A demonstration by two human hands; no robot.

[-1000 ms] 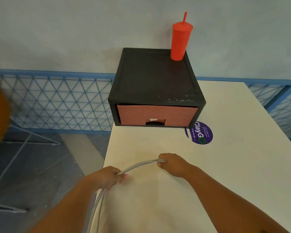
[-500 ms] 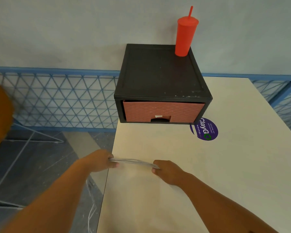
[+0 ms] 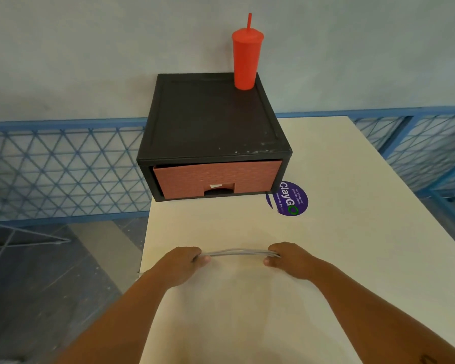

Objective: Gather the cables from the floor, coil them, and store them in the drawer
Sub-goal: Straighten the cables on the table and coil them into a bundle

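Observation:
A bundle of grey cable (image 3: 238,252) stretches in a shallow arc between my two hands, just above the white table (image 3: 339,258). My left hand (image 3: 180,261) grips its left end near the table's left edge. My right hand (image 3: 289,258) grips the right end. The rest of the cable is hidden inside my fists. Beyond my hands, a black drawer unit (image 3: 210,119) stands at the table's far left corner. Its pink drawer (image 3: 216,178) is shut apart from a slight gap.
A red tumbler with a straw (image 3: 246,59) stands on the unit's back right corner. A purple round sticker (image 3: 290,198) lies on the table by the drawer. A blue mesh fence (image 3: 63,169) runs along the wall. Grey floor (image 3: 50,285) lies left of the table.
My left hand has come up from beside the table onto its surface. The hanging length of cable is gone from view, and the strands now lie folded between both hands.

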